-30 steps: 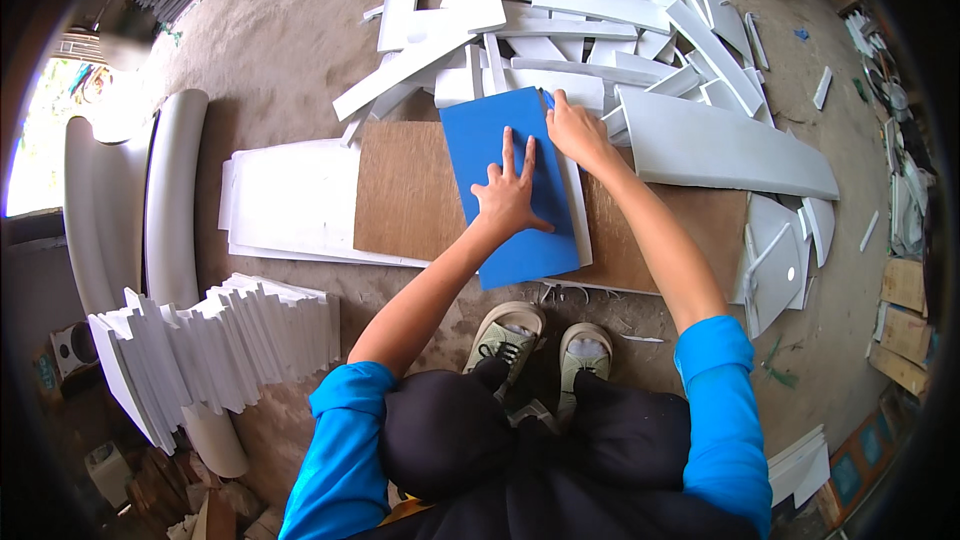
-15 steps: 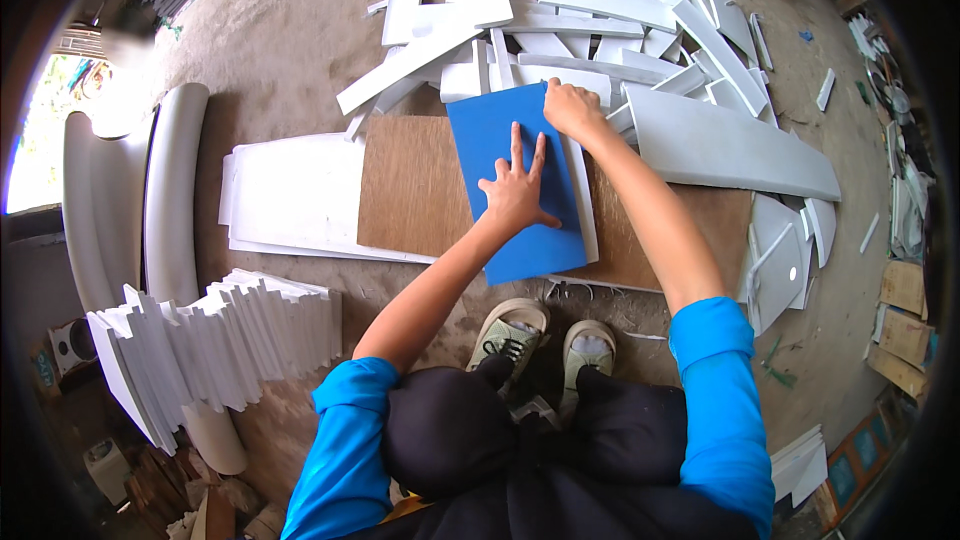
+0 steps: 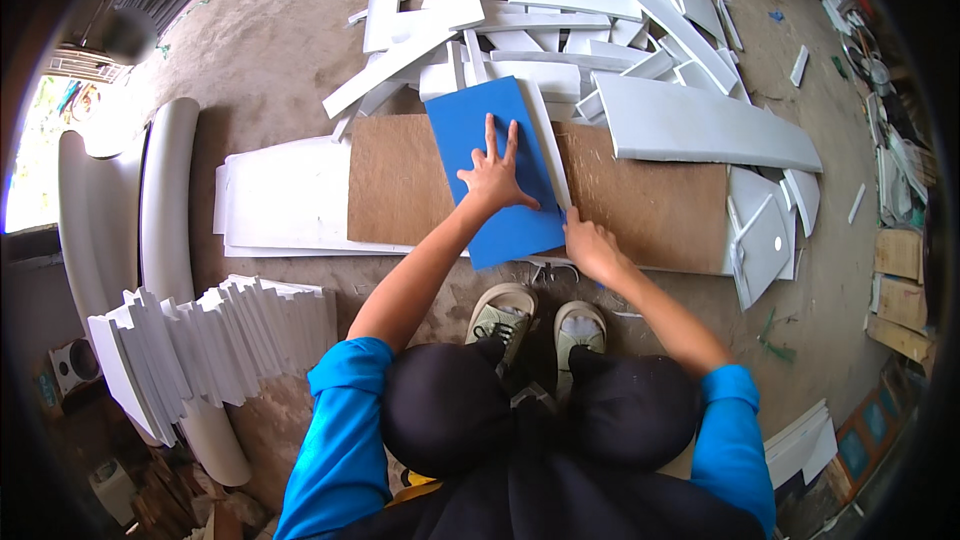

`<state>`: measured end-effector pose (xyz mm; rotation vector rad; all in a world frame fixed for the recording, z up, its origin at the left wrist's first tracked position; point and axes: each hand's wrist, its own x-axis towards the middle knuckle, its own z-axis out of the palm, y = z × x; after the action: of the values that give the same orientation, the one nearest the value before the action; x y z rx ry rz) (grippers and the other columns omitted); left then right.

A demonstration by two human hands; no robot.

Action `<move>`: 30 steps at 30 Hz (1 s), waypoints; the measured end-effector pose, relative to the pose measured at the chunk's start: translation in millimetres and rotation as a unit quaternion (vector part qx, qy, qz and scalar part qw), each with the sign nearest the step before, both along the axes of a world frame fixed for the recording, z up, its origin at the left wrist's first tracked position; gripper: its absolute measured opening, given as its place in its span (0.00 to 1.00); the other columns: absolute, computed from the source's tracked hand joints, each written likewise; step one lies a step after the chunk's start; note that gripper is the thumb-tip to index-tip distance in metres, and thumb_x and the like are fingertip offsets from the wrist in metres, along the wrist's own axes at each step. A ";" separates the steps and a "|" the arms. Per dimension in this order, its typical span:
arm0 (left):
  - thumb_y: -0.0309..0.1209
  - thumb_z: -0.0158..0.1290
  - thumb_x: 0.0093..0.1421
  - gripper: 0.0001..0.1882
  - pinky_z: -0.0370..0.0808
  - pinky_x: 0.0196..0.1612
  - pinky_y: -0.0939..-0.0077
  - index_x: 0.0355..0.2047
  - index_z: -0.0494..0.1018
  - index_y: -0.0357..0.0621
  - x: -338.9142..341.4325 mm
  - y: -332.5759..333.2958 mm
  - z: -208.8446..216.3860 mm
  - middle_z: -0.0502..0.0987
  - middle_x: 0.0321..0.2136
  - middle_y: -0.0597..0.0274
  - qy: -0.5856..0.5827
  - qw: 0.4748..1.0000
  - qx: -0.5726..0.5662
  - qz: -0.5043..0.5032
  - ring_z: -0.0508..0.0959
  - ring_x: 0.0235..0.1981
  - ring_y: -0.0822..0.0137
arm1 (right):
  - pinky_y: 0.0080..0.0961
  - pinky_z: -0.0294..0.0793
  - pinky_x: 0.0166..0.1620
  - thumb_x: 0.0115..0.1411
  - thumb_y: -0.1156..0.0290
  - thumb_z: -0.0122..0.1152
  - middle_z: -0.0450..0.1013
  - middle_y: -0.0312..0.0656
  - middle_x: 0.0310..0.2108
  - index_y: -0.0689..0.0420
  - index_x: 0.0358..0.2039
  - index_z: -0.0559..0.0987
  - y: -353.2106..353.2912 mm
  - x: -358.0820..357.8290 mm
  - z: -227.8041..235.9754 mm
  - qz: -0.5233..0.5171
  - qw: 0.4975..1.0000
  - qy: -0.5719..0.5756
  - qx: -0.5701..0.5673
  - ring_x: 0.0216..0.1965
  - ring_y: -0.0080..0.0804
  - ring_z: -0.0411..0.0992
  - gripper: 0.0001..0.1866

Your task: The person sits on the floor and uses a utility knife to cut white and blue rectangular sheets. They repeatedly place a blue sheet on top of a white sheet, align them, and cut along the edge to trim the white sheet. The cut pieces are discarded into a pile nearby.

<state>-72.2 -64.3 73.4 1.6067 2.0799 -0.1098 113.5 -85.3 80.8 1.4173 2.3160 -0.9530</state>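
We hold our left hand [image 3: 493,182] spread flat, fingers apart, on the blue panel [image 3: 515,230], which lies slanted across a brown board [image 3: 640,205]. A white sheet [image 3: 541,140] shows from under the panel's right edge. Our right hand [image 3: 597,252] is curled beside the panel's lower right corner; we cannot tell whether it grips anything. Beyond the board, we see a heap of white pieces [image 3: 575,0] on the floor [image 3: 270,60].
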 end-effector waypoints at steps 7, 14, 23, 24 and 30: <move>0.54 0.67 0.19 0.73 0.66 0.37 0.44 0.61 0.30 0.64 1.1 1.8 -1.9 0.25 0.61 0.55 0.000 1.000 -0.007 -0.003 0.62 0.50 0.47 | 0.54 0.67 0.32 0.61 0.67 0.37 0.70 0.62 0.20 0.62 0.34 0.59 -50.8 32.0 -8.4 -0.026 0.999 0.023 0.025 0.28 0.62 0.69 0.10; 0.54 0.67 0.19 0.73 0.66 0.39 0.40 0.61 0.30 0.63 -1.9 2.3 -10.4 0.24 0.61 0.54 0.008 1.000 0.003 -0.008 0.61 0.51 0.46 | 0.48 0.70 0.32 0.56 0.70 0.43 0.71 0.60 0.22 0.64 0.35 0.63 -58.0 37.6 -12.5 0.021 0.999 -0.026 0.041 0.28 0.53 0.73 0.10; 0.54 0.67 0.20 0.73 0.68 0.36 0.43 0.61 0.29 0.61 -1.0 0.1 -2.0 0.26 0.61 0.51 0.024 1.000 0.002 -0.015 0.64 0.47 0.48 | 0.39 0.68 0.43 0.49 0.70 0.48 0.73 0.51 0.34 0.60 0.31 0.78 67.8 -29.7 62.0 0.203 0.969 -0.137 -0.035 0.39 0.47 0.71 0.13; 0.54 0.67 0.20 0.73 0.68 0.35 0.44 0.61 0.29 0.61 -2.5 -2.1 -1.4 0.26 0.61 0.51 0.024 1.000 0.004 -0.017 0.64 0.47 0.48 | 0.39 0.67 0.45 0.50 0.69 0.48 0.73 0.49 0.35 0.59 0.33 0.78 81.0 -44.8 76.2 0.221 0.961 -0.161 -0.049 0.41 0.46 0.71 0.13; 0.53 0.67 0.20 0.73 0.68 0.34 0.45 0.61 0.30 0.58 -1.8 -0.5 1.3 0.27 0.61 0.50 0.009 1.000 0.005 -0.014 0.65 0.46 0.49 | 0.43 0.70 0.39 0.58 0.62 0.42 0.72 0.56 0.31 0.64 0.38 0.66 166.8 -84.2 35.8 -0.015 0.988 0.037 0.146 0.35 0.52 0.72 0.16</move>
<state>-74.0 -64.8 74.7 1.6477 2.0755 -0.1239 29.3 81.5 116.6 1.5527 2.5799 -0.7057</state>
